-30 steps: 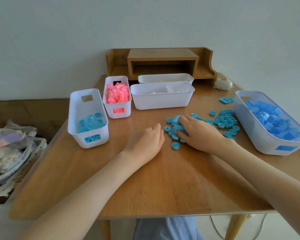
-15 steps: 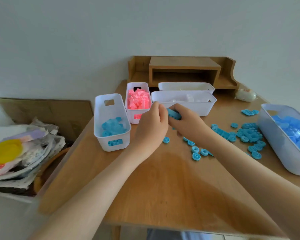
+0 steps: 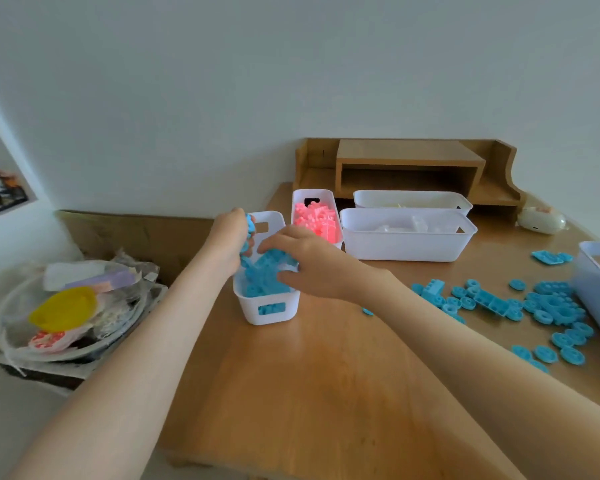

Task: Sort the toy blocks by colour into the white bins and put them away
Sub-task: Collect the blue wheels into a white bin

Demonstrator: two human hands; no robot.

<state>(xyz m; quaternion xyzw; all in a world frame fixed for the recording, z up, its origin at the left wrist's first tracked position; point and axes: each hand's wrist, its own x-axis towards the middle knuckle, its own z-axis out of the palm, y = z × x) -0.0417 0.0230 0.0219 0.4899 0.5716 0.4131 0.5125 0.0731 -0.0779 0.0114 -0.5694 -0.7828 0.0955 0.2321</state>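
Note:
A small white bin (image 3: 252, 311) near the table's left edge holds light blue blocks (image 3: 262, 284). Both my hands are over it. My left hand (image 3: 230, 237) is at the bin's far left rim, its fingers curled round a few blue pieces (image 3: 248, 233). My right hand (image 3: 303, 263) hovers over the bin's right side with fingers spread, and blue blocks lie just under the fingertips. Several loose blue blocks and wheels (image 3: 499, 303) lie on the table at the right. Behind the blue bin stands a bin of pink blocks (image 3: 315, 218).
Two longer white bins (image 3: 406, 249) (image 3: 411, 199) sit in front of a wooden desk shelf (image 3: 409, 161). A large white bin (image 3: 594, 289) with blue pieces is at the right edge. A small white gadget (image 3: 541, 220) lies far right. Left of the table is a heap of bags (image 3: 70, 306).
Both hands carried blue pieces from the middle of the table leftward to above the small blue bin. The view has swung left with them.

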